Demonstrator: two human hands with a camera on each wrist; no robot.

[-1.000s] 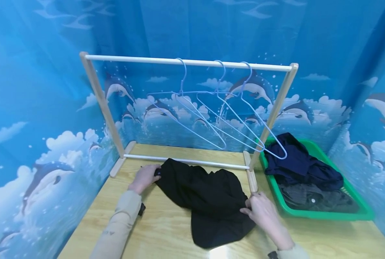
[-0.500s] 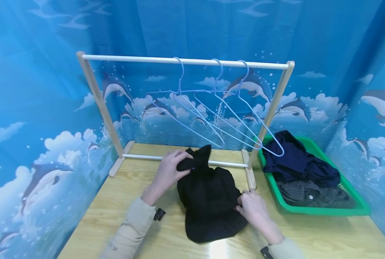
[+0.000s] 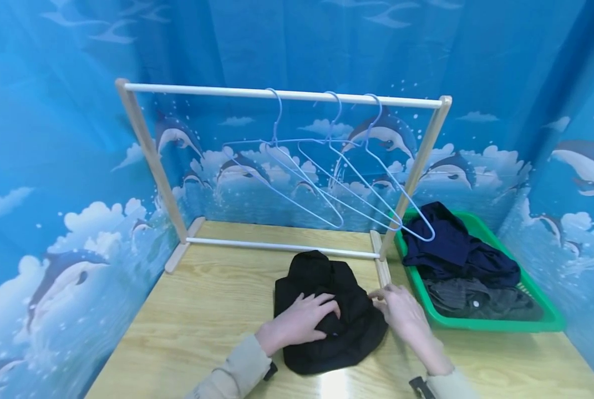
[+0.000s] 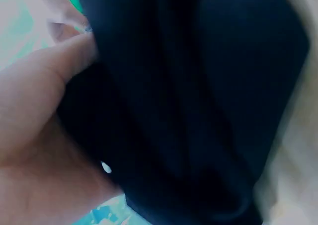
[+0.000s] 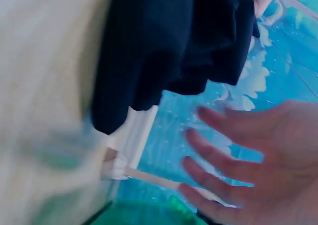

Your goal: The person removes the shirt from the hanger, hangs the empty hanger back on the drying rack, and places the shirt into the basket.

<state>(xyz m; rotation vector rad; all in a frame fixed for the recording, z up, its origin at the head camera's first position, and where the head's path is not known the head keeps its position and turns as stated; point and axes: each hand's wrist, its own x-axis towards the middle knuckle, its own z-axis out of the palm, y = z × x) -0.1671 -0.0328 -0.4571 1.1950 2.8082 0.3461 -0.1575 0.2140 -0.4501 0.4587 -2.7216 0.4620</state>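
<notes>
The right hand (image 5: 268,160) fills the view at 4 o'clock, fingers spread and straight, holding nothing. A black garment (image 5: 169,46) lies bunched at 12 o'clock on the blurred wooden table (image 5: 44,86). A pale wooden rack foot (image 5: 131,140) shows just below the cloth.

A light wooden tabletop (image 3: 217,310) is carrying everything here, its grain showing pale yellow. A bundled black garment (image 3: 326,321) is lying on it near the front middle. Behind that, a wooden clothes rack (image 3: 287,94) is standing on the tabletop on two flat feet, with a white crossbar joining them low down. To the right, just beside the rack's right foot, a green plastic basket (image 3: 546,324) is sitting on the tabletop, holding dark clothes.
</notes>
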